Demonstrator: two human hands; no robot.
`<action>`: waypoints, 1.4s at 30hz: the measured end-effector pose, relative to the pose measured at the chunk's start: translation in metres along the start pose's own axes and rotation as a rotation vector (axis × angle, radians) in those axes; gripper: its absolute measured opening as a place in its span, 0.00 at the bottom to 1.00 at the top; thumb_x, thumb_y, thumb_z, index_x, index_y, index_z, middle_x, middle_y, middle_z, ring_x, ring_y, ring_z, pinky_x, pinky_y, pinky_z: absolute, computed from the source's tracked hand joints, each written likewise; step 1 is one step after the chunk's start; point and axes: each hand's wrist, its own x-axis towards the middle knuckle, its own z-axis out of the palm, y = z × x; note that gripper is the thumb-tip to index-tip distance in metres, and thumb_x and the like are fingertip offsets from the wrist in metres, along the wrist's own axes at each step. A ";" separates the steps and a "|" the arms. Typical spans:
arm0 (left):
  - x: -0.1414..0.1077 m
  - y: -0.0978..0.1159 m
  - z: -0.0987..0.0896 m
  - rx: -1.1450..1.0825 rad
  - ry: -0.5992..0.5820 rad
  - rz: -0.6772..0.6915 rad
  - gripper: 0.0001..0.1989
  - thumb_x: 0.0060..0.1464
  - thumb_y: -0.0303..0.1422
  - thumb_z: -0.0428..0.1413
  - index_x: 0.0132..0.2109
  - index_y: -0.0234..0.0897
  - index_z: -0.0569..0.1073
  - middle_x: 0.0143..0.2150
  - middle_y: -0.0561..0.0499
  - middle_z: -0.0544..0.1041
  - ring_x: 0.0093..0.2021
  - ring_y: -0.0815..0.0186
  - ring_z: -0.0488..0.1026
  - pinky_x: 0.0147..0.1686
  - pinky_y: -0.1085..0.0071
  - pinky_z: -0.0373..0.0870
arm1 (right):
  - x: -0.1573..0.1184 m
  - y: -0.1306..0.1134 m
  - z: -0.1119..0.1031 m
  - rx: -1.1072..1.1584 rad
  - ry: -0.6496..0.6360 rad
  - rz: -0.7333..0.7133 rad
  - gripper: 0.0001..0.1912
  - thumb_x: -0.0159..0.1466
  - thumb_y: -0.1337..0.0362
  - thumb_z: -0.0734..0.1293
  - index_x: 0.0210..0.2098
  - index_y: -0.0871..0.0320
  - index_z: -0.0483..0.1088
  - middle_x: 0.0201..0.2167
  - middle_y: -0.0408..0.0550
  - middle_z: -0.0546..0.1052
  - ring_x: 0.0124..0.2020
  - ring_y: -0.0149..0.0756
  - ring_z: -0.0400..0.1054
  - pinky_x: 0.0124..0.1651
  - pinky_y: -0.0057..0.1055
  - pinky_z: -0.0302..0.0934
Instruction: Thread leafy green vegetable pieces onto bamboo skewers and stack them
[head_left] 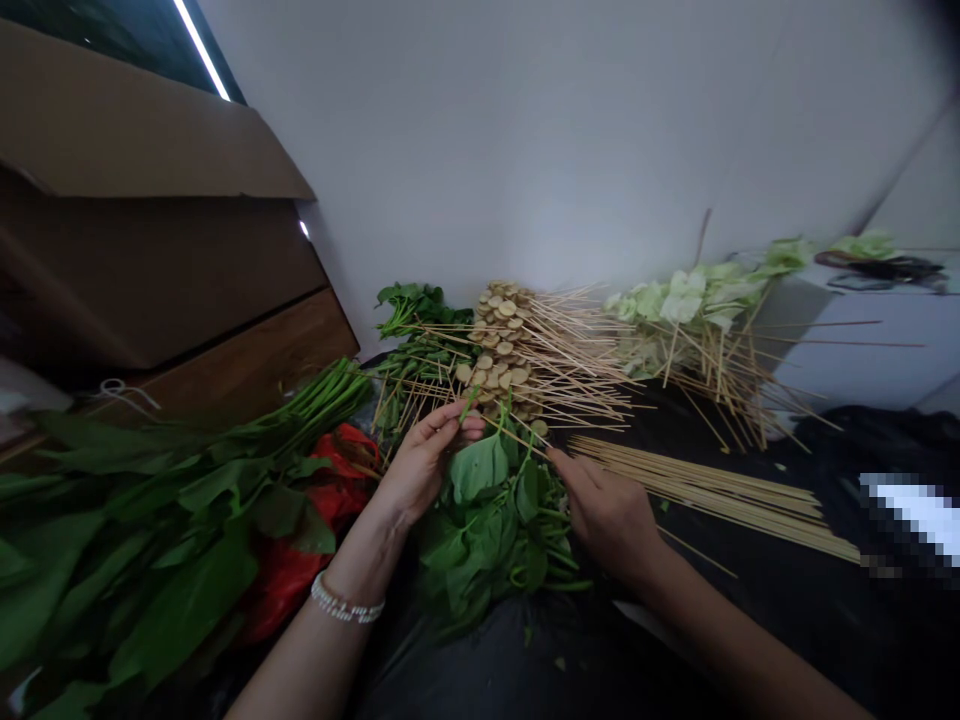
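My left hand [439,440] pinches a green leafy stem near the middle, its fingers closed. A white beaded bracelet circles that wrist. My right hand [604,500] is wrapped round a thin wooden skewer [525,441], which points up and left toward my left fingers. Green stems with a hanging leaf [480,468] are at the skewer. Directly below both hands lies a pile of loose leafy greens [472,560]. Just beyond my fingers are stacked skewers of round pale slices [506,345], their sticks pointing right.
Bare skewers [720,495] lie in a bundle at the right. Behind them are skewered pale cabbage leaves [697,295]. Skewered greens [420,350] sit near the wall. Large leafy bunches [172,500] and a red plastic bag [289,575] occupy the left, below a cardboard box [150,270].
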 end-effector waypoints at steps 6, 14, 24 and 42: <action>-0.004 -0.002 0.002 0.040 -0.014 -0.078 0.17 0.45 0.32 0.67 0.44 0.35 0.78 0.36 0.48 0.82 0.35 0.65 0.78 0.39 0.70 0.72 | 0.001 0.000 0.000 -0.008 0.001 -0.011 0.21 0.61 0.75 0.57 0.52 0.62 0.69 0.28 0.45 0.74 0.24 0.31 0.66 0.27 0.29 0.55; -0.002 -0.004 0.002 0.066 0.001 -0.054 0.12 0.46 0.34 0.66 0.38 0.35 0.77 0.35 0.48 0.82 0.35 0.65 0.78 0.39 0.71 0.72 | 0.001 -0.001 -0.002 -0.018 -0.004 -0.018 0.22 0.60 0.76 0.57 0.52 0.62 0.69 0.27 0.44 0.73 0.24 0.31 0.65 0.27 0.29 0.54; 0.004 0.002 -0.003 0.067 0.151 0.037 0.16 0.41 0.32 0.68 0.38 0.37 0.75 0.27 0.56 0.76 0.24 0.76 0.68 0.27 0.81 0.64 | 0.001 -0.001 -0.001 0.001 0.008 -0.017 0.22 0.60 0.76 0.56 0.51 0.63 0.70 0.26 0.44 0.72 0.24 0.31 0.65 0.27 0.30 0.54; 0.003 0.002 -0.007 0.315 0.120 0.219 0.14 0.50 0.39 0.62 0.43 0.38 0.80 0.36 0.49 0.78 0.39 0.66 0.73 0.41 0.72 0.69 | 0.002 -0.002 -0.002 0.000 0.017 -0.018 0.22 0.60 0.76 0.57 0.51 0.63 0.70 0.26 0.44 0.73 0.24 0.31 0.65 0.28 0.29 0.53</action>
